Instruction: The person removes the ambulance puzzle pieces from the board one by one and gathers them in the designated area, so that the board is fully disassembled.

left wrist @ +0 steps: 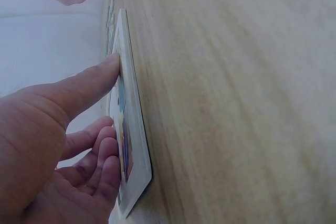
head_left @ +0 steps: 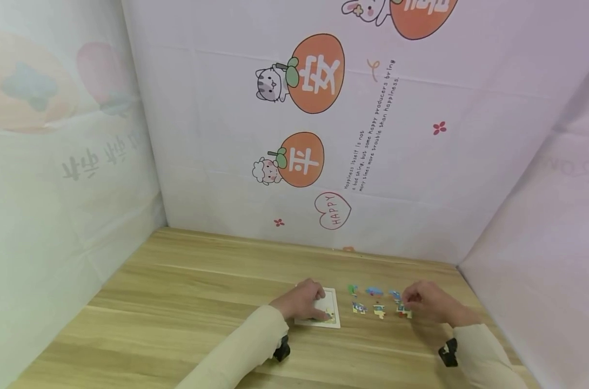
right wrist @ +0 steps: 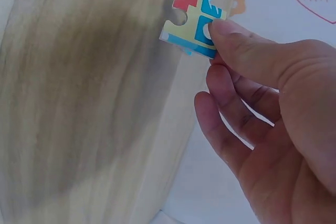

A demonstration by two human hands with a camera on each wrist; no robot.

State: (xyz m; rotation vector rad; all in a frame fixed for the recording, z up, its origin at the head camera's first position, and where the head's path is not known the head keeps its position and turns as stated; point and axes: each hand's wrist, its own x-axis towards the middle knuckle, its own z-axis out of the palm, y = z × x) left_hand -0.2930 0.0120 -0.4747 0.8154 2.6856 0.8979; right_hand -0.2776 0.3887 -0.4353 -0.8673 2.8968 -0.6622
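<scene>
A white-rimmed jigsaw board (head_left: pixel 336 309) lies on the wooden table. My left hand (head_left: pixel 300 300) rests on it; in the left wrist view the thumb (left wrist: pixel 105 72) and the fingertips touch its face, part of whose picture shows beside them. My right hand (head_left: pixel 430 302) pinches a jigsaw piece (right wrist: pixel 184 30) between thumb and forefinger. That piece is cream, blue and red, and is raised off the table with one corner hidden under the thumb. Loose pieces, among them a green one (head_left: pixel 353 290) and a blue one (head_left: pixel 374 291), lie between the board and my right hand.
The loose pieces are laid out in two short rows. White printed cloth walls stand at the back (head_left: pixel 216 178), the left (head_left: pixel 95 216) and the right (head_left: pixel 542 243) of the wooden table (head_left: pixel 178 292). Each wrist wears a black camera mount.
</scene>
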